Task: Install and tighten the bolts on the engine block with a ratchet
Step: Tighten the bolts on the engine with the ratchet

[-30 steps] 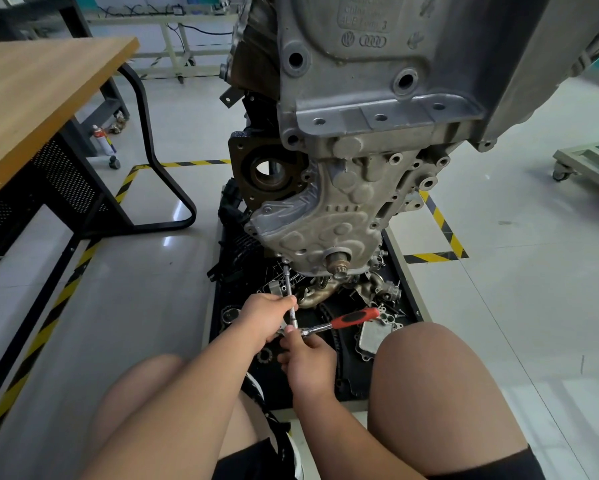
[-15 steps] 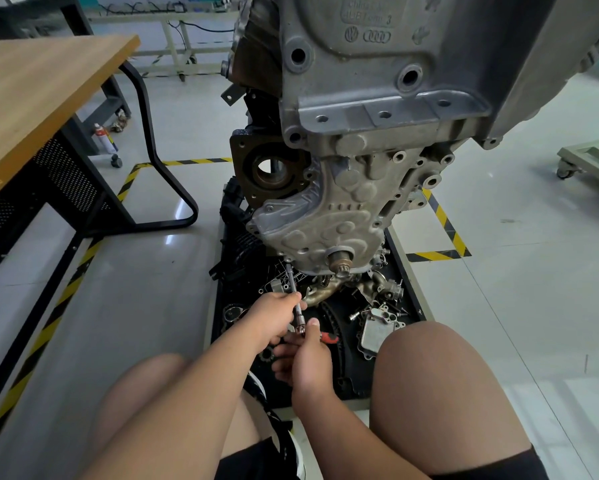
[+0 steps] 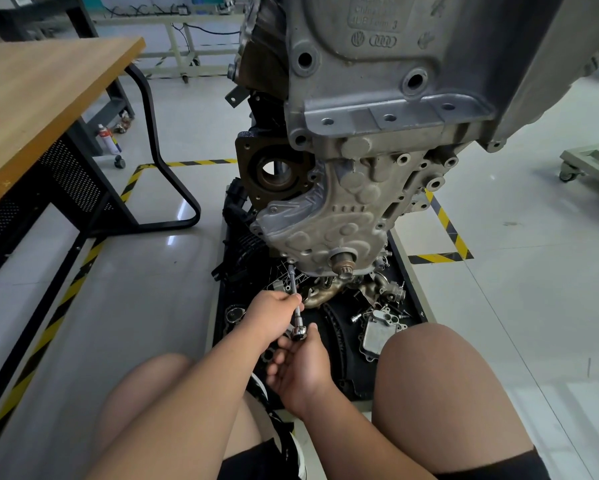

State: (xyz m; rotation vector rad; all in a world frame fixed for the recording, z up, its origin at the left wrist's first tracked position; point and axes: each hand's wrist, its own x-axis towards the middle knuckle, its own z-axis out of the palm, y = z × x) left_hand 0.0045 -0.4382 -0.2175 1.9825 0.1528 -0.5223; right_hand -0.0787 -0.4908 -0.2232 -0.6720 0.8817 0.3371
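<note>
Evidently midway through tightening, not finished. Nearest, gripping the ratchet with the right hand, fingers curled under and thumb up beside the chrome head, handle hidden beneath the palm. Just beyond, pinching the extension bar with the left hand to steady it, fingertips closed on the shaft a little above the ratchet head. Running up and slightly left from there to 1 bolt at the lower left corner of the timing cover, socket apparently seated on the bolt head. Cannot tell how far in, nor whether snug. Judging by the 2-handed hold, probably running the bolt down rather than applying final torque. Further along the cover's edge, several small bosses, too small to tell filled from empty, so no count of bolts done or left. Under the cover, a black tray of loose parts and seemingly spare fasteners, hinting at more to fit. Above, rising upright from the tray, the engine block, with a number of open holes along the flange and the right side, though not certain to belong to this job. Farther off, a wooden table to the left and yellow-black floor tape to the right.
</note>
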